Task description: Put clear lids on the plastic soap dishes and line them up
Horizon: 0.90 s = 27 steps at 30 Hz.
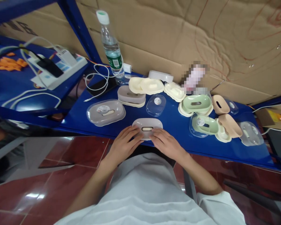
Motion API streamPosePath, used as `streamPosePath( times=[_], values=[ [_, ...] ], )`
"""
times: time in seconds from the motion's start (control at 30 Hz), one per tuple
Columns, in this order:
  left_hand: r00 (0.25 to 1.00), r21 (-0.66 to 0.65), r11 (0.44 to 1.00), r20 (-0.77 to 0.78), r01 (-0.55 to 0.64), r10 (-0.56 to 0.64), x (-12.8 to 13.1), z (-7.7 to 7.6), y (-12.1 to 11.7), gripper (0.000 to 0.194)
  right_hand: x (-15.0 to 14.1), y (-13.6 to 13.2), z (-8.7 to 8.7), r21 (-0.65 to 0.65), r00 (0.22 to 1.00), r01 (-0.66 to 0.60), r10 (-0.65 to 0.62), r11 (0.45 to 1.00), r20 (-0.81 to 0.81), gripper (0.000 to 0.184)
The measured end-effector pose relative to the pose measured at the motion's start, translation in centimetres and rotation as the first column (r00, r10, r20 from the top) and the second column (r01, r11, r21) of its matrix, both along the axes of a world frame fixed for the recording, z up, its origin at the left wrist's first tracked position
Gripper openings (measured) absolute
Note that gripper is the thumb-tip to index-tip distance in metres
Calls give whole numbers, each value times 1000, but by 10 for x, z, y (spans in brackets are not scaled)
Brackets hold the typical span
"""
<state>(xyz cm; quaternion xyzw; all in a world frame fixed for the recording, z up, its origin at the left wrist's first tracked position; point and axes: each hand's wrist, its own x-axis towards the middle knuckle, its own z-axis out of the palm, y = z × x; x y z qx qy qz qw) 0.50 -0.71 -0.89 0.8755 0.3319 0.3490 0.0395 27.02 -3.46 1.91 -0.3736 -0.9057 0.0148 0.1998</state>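
Observation:
At the front edge of the blue table, a pale grey oval dish (152,124) with a long slot in its middle lies between my hands. Something cream-coloured shows through the slot. My left hand (126,142) grips its left end, fingers bent over the rim. On the right end, my right hand (165,140) holds the dish the same way; both thumbs are near the front edge. Behind it lies a clear plastic lid (155,105) with a round sticker. To the left sits another grey oval dish (96,114) with a clear cover and a sticker.
Farther back are a grey dish (131,97) on a cream base, cream trays (152,86) and a water bottle (112,51). Green dishes (196,101) and peach dishes (229,125) stand right. A white cable (107,78) and power strip (61,73) are left.

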Motion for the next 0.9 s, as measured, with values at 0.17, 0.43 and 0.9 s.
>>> streamPosePath(
  times=[0.17, 0.43, 0.9],
  values=[
    [997, 1, 1000, 78, 14, -14, 4, -5, 2, 28, 6, 27, 11, -134, 995, -3, -11, 991, -102, 36],
    [993, -78, 997, 118, -13, 22, -12, -3, 2, 30, 22, 49, -4, -124, 900, 419, -429, 900, -73, 49],
    [985, -211, 977, 171, 22, 15, 13, -4, 8, 77, 32, -6, 16, -164, 930, 236, -272, 958, -248, 51]
  ],
)
